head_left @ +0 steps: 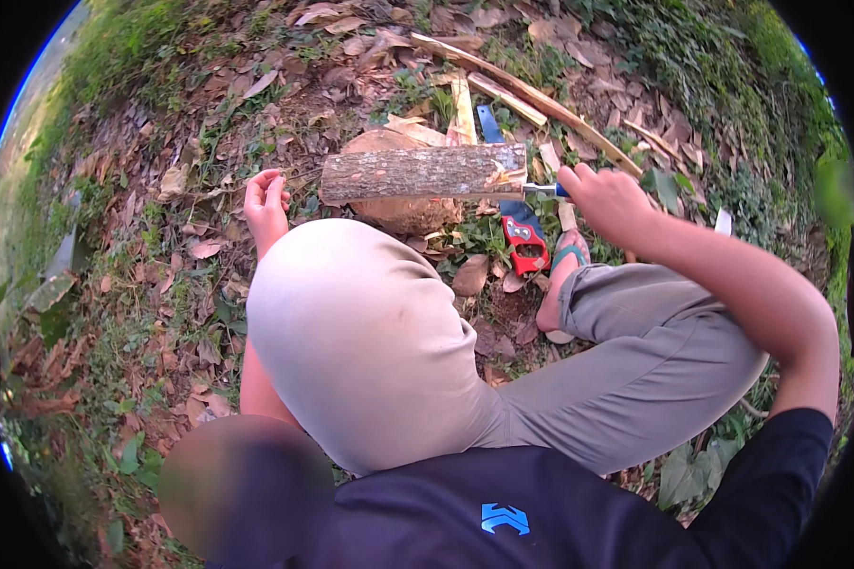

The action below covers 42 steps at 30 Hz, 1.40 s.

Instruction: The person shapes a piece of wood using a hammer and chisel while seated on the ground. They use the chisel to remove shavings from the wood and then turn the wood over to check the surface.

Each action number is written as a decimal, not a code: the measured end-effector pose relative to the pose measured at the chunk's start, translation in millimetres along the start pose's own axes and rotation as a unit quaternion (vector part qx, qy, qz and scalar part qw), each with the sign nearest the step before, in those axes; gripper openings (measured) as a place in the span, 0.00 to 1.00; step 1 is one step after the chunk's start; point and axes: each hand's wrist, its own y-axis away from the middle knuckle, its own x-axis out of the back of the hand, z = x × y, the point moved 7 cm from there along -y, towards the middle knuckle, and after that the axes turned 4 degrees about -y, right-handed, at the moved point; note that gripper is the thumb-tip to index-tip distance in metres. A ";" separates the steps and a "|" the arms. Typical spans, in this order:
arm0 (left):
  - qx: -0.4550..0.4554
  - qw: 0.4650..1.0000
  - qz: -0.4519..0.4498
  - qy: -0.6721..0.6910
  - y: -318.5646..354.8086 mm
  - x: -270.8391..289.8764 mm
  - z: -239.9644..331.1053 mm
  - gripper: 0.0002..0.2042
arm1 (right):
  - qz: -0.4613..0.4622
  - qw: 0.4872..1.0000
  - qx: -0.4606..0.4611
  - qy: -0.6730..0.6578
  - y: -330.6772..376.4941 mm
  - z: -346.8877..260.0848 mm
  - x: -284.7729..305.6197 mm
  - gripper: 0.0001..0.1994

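A bark-covered log (417, 174) lies sideways across a cut stump (410, 216). My right hand (605, 201) is closed around the blue handle of a chisel (544, 190). Its metal shaft meets the log's right end, where the wood is split and pale; the tip cannot be seen. Just off the log's left end, my left hand (267, 197) is raised with fingers loosely bent, apart from the log and with nothing visible in it. A handsaw with a red handle (525, 245) lies beneath the log, its blue blade passing under it.
Split wood strips (531, 95) and a pale board (463, 109) lie beyond the log. My bent left knee (360, 303) is close to the stump. My sandalled right foot (564, 270) rests beside the saw. Dry leaves (209, 248) and green plants cover the ground.
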 end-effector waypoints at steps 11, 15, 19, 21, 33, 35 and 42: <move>-0.185 0.916 -0.256 -0.249 -0.7 -145.6 35.6 0.11 | -0.171 0.944 0.002 -0.284 -49.0 54.0 -95.4 0.25; -0.251 0.853 -0.333 -0.315 12.3 -172.6 31.2 0.15 | -0.139 0.924 0.051 -0.352 -55.6 56.0 -118.1 0.29; -0.284 0.798 -0.354 -0.397 17.2 -180.2 32.3 0.19 | -0.149 0.908 0.053 -0.387 -64.3 60.8 -120.2 0.32; -0.206 0.803 -0.377 -0.413 15.8 -189.8 35.3 0.19 | -0.175 0.904 0.051 -0.387 -68.1 70.9 -126.2 0.33; -0.111 0.750 -0.413 -0.505 -20.9 -198.5 29.2 0.19 | -0.289 0.809 -0.109 -0.501 -62.6 70.9 -92.1 0.31; -0.092 0.745 -0.431 -0.501 -22.9 -201.2 32.2 0.19 | -0.315 0.800 -0.111 -0.498 -61.2 71.3 -89.1 0.31; -0.113 0.750 -0.461 -0.461 -27.6 -203.6 23.2 0.18 | -0.296 0.830 -0.114 -0.458 -64.5 77.4 -108.7 0.32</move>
